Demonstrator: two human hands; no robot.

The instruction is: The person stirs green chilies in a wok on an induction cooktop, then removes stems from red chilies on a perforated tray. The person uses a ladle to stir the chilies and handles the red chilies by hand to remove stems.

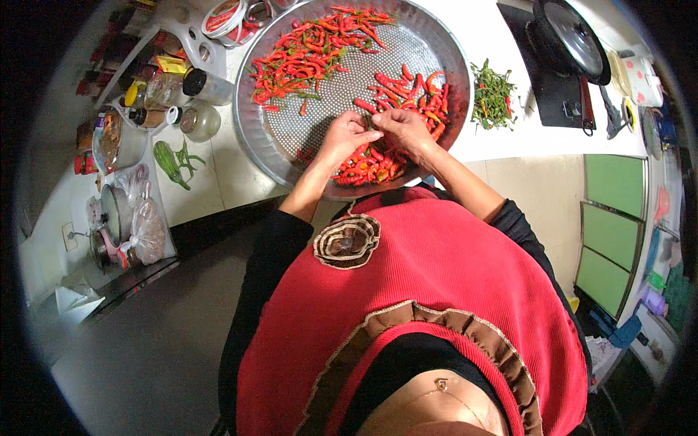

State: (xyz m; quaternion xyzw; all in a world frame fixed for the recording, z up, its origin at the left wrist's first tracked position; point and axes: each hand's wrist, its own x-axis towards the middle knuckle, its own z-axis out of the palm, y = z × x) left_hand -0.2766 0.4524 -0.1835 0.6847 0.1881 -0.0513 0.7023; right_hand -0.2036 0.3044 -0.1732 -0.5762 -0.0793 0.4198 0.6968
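A wide round metal pan with a dimpled bottom lies before me, holding red chili peppers in separate heaps. Over its near part my left hand and my right hand almost meet. A red chili pepper juts out at my right fingertips, which appear to pinch its end. My left fingers are curled near it, thumb pointing right; whether they grip a stem is hidden. One chili heap with green stems spreads at the far left of the pan. Another chili heap lies under and around my hands.
Right of the pan is a pile of green stems. Beyond it, a lidded black pan sits on a dark cooktop. Leftward lie a green cucumber-like vegetable, green peppers and a glass jar.
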